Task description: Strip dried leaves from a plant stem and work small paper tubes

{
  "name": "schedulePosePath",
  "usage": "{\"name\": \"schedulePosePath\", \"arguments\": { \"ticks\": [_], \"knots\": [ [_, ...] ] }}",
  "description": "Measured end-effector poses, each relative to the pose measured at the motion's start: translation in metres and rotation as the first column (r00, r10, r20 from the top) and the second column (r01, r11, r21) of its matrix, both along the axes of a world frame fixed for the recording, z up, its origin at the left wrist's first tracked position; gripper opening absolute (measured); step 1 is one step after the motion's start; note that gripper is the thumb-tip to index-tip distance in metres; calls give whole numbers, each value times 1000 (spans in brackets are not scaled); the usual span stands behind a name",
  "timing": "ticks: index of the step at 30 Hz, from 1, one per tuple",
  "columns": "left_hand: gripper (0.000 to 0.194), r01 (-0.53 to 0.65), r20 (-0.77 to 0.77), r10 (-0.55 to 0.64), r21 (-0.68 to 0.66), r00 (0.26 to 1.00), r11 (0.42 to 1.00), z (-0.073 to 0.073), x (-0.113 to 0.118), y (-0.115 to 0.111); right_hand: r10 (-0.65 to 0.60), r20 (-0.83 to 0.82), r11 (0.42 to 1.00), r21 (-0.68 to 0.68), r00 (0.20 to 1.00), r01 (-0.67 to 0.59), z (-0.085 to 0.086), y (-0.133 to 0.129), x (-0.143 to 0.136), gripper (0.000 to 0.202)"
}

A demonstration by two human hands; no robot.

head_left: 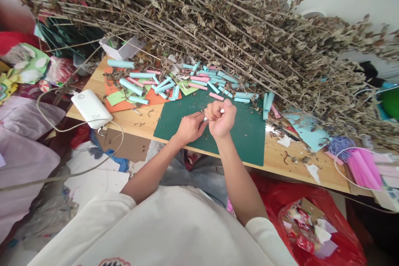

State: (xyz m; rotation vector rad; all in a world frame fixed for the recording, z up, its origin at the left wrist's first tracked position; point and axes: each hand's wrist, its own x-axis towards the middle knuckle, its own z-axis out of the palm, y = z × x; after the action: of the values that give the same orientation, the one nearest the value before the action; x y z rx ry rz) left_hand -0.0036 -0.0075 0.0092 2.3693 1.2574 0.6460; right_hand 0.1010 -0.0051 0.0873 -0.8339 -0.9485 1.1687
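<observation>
Above the green cutting mat, my right hand is closed in a fist around a thin white stick, one end of which pokes out by the thumb. My left hand is right beside it, its fingers pinched together where more of something white shows between the two hands. Whether this is the same stick is hard to tell, since the fingers cover most of it. Beyond the hands lie several rolled paper tubes, among them a blue tube and a pink tube.
A big heap of dried stalks spans the back of the wooden table. A white power bank with a cable sits at the left. Blue paper and purple yarn lie right. A red bag of scraps stands below.
</observation>
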Motion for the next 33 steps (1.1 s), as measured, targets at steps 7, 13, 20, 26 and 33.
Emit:
{"name": "schedulePosePath", "arguments": {
  "ticks": [7, 13, 20, 26, 33],
  "knots": [
    [38, 0, 18, -1, 11, 1000, 1000, 3, 0, -2, -120, -48, 990, 63, 992, 123, 14, -7, 17, 66],
    [39, 9, -9, -9, 0, 1000, 1000, 3, 0, -2, -108, -27, 994, 12, 994, 108, 9, -6, 16, 66],
    [40, 8, -12, -8, 5, 1000, 1000, 2, 0, -2, -88, -44, 996, -3, 995, 88, 10, -2, 12, 64],
    [39, 10, 3, -10, 3, 1000, 1000, 3, 1, -2, -91, -72, 995, 36, 993, 94, 13, -6, 18, 62],
    [39, 10, -4, -10, 21, 1000, 1000, 2, 1, -2, -104, -39, 995, 5, 994, 104, 11, -8, 13, 63]
  ]
}}
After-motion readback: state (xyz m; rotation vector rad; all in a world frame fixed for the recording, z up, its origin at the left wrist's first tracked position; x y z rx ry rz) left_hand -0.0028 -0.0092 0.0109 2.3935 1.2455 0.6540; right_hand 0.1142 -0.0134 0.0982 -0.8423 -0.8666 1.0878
